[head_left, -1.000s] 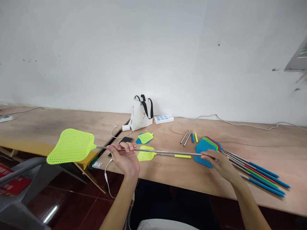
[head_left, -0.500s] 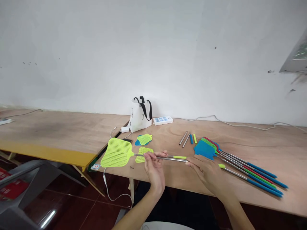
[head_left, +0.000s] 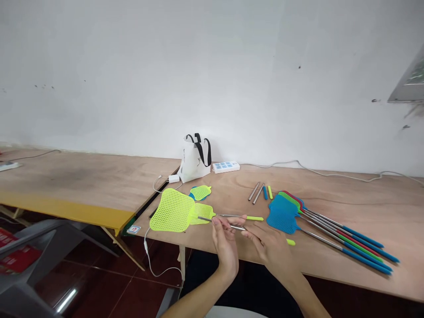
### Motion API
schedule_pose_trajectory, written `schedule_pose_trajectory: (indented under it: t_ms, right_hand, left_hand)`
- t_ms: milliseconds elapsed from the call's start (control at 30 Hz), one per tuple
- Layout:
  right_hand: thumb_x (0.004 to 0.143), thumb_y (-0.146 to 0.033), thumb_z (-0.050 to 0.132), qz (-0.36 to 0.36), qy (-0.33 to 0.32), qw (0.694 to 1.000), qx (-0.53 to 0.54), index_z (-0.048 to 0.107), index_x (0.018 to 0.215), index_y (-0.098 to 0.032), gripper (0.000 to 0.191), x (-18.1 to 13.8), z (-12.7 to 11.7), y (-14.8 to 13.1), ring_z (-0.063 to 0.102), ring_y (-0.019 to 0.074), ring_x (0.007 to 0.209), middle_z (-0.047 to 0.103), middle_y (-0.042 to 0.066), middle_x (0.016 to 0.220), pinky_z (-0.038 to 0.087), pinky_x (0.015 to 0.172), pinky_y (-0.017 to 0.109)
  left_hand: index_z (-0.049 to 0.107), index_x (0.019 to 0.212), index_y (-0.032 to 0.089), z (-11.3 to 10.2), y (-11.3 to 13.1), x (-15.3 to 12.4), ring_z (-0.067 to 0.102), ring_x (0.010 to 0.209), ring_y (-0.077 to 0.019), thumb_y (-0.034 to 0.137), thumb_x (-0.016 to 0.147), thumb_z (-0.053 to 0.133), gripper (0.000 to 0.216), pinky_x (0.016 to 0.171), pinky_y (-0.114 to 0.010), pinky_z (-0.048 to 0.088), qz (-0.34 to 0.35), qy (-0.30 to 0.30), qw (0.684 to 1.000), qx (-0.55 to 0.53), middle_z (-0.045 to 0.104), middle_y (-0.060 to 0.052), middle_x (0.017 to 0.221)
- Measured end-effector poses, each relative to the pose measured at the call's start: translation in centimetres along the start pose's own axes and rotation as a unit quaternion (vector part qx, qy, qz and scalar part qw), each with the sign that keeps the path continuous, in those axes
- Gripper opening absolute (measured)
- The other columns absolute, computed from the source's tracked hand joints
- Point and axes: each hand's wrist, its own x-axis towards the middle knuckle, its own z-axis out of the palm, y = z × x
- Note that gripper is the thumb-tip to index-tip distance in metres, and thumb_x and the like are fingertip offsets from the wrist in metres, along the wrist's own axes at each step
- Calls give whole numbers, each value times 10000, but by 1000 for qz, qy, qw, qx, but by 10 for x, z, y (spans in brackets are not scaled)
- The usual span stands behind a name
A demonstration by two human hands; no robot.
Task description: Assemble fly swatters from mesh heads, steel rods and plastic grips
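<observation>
Both hands hold one yellow-green fly swatter just above the table's front edge. Its mesh head points left and its telescopic steel rod is pushed in short. My left hand is closed on the rod close behind the head. My right hand is closed on the handle end, whose yellow tip shows past my palm. A second yellow swatter lies flat on the wooden table right behind my hands.
A fan of assembled swatters with blue, green and red handles lies at the right. Loose rods and grips, two spare mesh heads, a white bag, a power strip and a charger cable sit farther back.
The held swatter's rod has slid in much shorter. Its head has come in from far left to just left of my hands, and my two hands have closed towards each other.
</observation>
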Motion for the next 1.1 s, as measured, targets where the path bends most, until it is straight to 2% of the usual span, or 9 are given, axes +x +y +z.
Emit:
schedule_pose_trajectory:
  t_ms: [133, 333, 567, 700, 867, 1100]
  right_hand:
    - [1072, -372, 363, 7, -1, 1000, 22, 743, 1078, -279, 392, -1, 2, -10, 739, 212, 873, 787, 50, 981, 509, 690, 290]
    - [1073, -385, 357, 13, 43, 999, 12, 746, 1085, -266, 407, -4, 9, -17, 748, 200, 865, 796, 61, 1007, 513, 665, 266]
    - [1069, -384, 364, 16, 63, 998, -7, 751, 1073, -257, 407, 2, 15, -10, 748, 212, 805, 797, 68, 973, 543, 689, 297]
    - [1061, -410, 398, 22, 56, 998, -10, 740, 1055, -270, 370, 3, 6, 4, 752, 210, 834, 796, 57, 984, 548, 694, 292]
    - [1056, -431, 416, 42, 35, 998, 11, 727, 1058, -273, 349, 2, -6, 14, 753, 216, 862, 796, 48, 1013, 556, 713, 307]
    - [1060, -405, 412, 41, 11, 999, 32, 713, 1115, -281, 331, 1, -5, 11, 753, 220, 931, 790, 41, 1071, 562, 752, 316]
  left_hand:
    - [555, 729, 213, -2, -13, -13, 742, 986, -262, 692, 895, 595, 509, 999, -433, 528, -28, 2, 1000, 5, 775, -67, 871]
    - [679, 939, 192, -6, -27, -19, 711, 1086, -273, 672, 901, 605, 488, 1026, -438, 514, -70, -15, 997, 1, 767, -115, 1093]
    - [694, 973, 170, -6, -18, -1, 693, 1125, -289, 620, 962, 548, 473, 1026, -427, 505, -58, -68, 994, 59, 747, -145, 1162]
    - [659, 1107, 182, -5, -8, 9, 712, 1076, -280, 605, 962, 562, 457, 980, -421, 525, -53, -90, 991, 86, 753, -130, 1131]
    - [667, 965, 162, -5, -2, 16, 720, 1034, -284, 587, 966, 567, 437, 938, -409, 538, -37, -118, 987, 104, 772, -121, 948]
    - [678, 835, 159, -7, -2, 16, 715, 1018, -287, 601, 933, 610, 458, 928, -403, 546, -33, -107, 985, 133, 761, -119, 909]
